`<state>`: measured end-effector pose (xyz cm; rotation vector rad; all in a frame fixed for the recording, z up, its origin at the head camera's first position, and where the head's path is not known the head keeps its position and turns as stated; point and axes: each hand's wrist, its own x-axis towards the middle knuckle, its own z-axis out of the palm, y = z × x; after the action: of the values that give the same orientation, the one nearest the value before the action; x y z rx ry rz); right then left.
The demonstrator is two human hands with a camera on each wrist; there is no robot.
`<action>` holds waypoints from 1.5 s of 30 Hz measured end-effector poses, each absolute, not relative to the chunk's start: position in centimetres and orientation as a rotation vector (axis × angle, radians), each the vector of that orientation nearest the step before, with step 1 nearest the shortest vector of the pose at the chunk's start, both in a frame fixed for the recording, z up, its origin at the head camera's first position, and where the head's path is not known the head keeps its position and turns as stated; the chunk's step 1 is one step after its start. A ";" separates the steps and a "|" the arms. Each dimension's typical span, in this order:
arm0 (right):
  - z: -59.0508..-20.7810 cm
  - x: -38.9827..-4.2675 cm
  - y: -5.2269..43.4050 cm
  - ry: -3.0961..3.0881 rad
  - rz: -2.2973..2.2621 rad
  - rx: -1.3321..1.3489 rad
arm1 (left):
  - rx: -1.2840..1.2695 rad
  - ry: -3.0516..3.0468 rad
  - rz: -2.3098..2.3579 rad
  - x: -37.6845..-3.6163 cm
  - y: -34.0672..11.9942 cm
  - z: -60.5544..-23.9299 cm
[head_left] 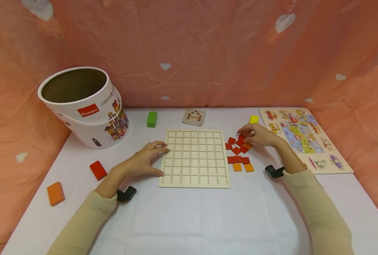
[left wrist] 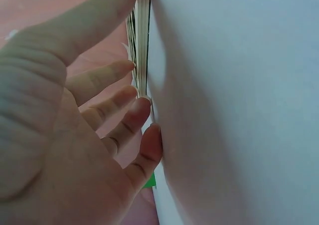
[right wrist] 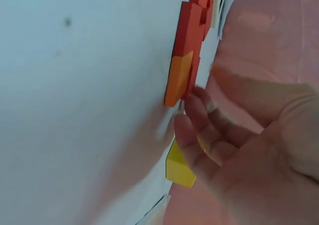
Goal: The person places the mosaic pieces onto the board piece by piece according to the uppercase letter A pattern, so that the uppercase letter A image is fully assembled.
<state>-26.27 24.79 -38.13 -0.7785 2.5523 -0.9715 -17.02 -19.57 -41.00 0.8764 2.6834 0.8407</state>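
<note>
A pale, unpainted wooden grid board (head_left: pixel 195 158) is seen on a white tablecloth (head_left: pixel 189 219). Red tiles (head_left: pixel 238 148) and orange tiles (head_left: pixel 243 167) are grouped to its right. A green block (head_left: pixel 152 119) lies far left; pink heart-dotted fabric (head_left: pixel 208 49) is hung behind.

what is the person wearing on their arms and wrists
Both arms are in long beige sleeves, the left sleeve and the right sleeve, ending at the wrists. A small black camera mount sits at the left wrist and another at the right wrist. The hands are bare.
</note>
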 end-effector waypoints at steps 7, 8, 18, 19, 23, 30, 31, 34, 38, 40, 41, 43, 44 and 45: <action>-38.8 -26.8 24.5 2.599 -0.878 -0.664 | 0.897 2.693 0.815 -16.9 -19.6 -41.1; -38.8 -26.8 24.5 2.600 -0.878 -0.652 | 0.906 2.692 0.814 -16.9 -19.5 -41.1; -38.7 -27.1 24.3 2.647 -0.953 -0.660 | 0.991 2.681 0.815 -17.1 -19.7 -41.4; -38.6 -27.2 24.1 2.659 -0.969 -0.664 | 0.999 2.677 0.820 -17.1 -19.6 -41.5; -38.1 -27.7 22.2 2.679 -1.068 -0.732 | 1.028 2.663 0.825 -17.1 -19.6 -41.5; -37.0 -28.9 15.5 2.518 -1.164 -0.934 | 1.016 2.642 0.858 -16.9 -19.4 -41.4; -36.9 -29.1 14.6 2.477 -1.178 -0.947 | 1.014 2.641 0.865 -16.9 -19.5 -41.3; -36.9 -29.5 12.3 2.374 -1.211 -0.959 | 1.001 2.628 0.897 -17.0 -19.5 -41.5; -37.5 -30.2 10.8 2.301 -1.240 -0.896 | 0.968 2.601 0.957 -17.1 -19.5 -41.7; -37.9 -30.4 10.3 2.300 -1.239 -0.871 | 0.953 2.586 0.988 -17.0 -19.6 -41.8; -38.0 -30.4 10.1 2.303 -1.238 -0.864 | 0.944 2.578 1.002 -17.0 -19.6 -41.7; -38.3 -30.4 9.7 2.316 -1.222 -0.864 | 0.932 2.564 1.027 -17.0 -19.7 -41.8; -38.5 -30.4 9.6 2.324 -1.212 -0.868 | 0.928 2.561 1.035 -16.9 -19.7 -41.8; -38.6 -30.4 9.4 2.331 -1.200 -0.867 | 0.924 2.558 1.039 -16.9 -19.8 -41.9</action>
<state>-30.37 9.41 -38.59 -0.8667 2.3315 -1.1998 -16.92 -19.79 -41.86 0.9241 2.5582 1.0391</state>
